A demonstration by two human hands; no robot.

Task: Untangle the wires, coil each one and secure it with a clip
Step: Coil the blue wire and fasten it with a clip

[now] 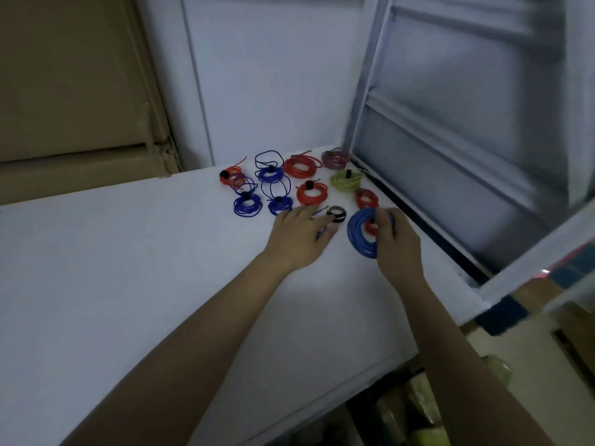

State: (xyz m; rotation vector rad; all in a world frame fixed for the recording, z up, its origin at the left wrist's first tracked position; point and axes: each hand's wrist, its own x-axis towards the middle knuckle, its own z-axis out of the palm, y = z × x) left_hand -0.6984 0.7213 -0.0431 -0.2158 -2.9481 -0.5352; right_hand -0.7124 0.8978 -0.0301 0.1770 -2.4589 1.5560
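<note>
A blue wire coil (359,236) lies on the white table (135,252) near its right edge. My right hand (397,239) grips the coil's right side, fingers curled over it, with something red (370,227) showing inside the ring. My left hand (302,235) rests flat on the table just left of the coil, fingers stretched toward a black strap clip roll (337,214). A short blue wire end (320,235) pokes out under its fingers. Behind the hands lie several finished coils with black clips: blue (246,204), red (311,193), yellow-green (345,181).
More coils sit at the back: red (302,165), purple (335,158), blue (269,173), orange-red (230,177). A window frame (418,226) borders the table's right side. A white wall (273,75) stands behind. Cardboard boxes (70,91) rise at the left.
</note>
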